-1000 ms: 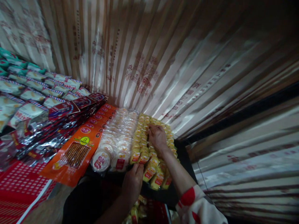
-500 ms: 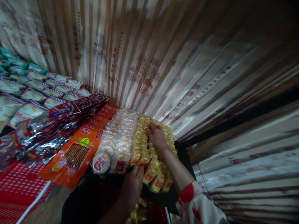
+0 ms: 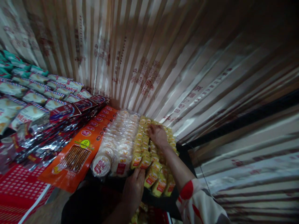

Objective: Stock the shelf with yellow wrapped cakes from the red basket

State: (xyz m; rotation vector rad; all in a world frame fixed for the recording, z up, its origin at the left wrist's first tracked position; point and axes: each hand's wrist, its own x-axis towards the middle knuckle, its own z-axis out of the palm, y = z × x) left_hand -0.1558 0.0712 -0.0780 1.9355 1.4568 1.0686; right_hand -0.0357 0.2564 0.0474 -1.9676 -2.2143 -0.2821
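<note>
Rows of small yellow-wrapped snack packets point(image 3: 141, 146) stand close together on a dark shelf. At their near end, my left hand point(image 3: 134, 186) has its fingers together, pressed against the lower front of a yellow packet point(image 3: 145, 161). My right hand point(image 3: 159, 136) reaches over the rows toward the back. Its fingers are curled down among the packets, and whatever lies between the fingertips is hidden. Beside the left hand's row are clear-wrapped round white snacks point(image 3: 102, 164). A few front yellow packets point(image 3: 159, 184) lean at an angle under my right forearm.
Orange stick-snack bags point(image 3: 77, 157) lie left of the white snacks, then dark red shiny packs point(image 3: 63, 124) and white bags point(image 3: 30, 113). A red perforated basket point(image 3: 21, 186) is at lower left. Pleated printed sheeting point(image 3: 130, 56) rises behind. A black bar point(image 3: 245, 118) crosses at right.
The view has shifted slightly, so the shelf sits a little lower in the picture. Both hands stay at nearly the same places on the yellow packets.
</note>
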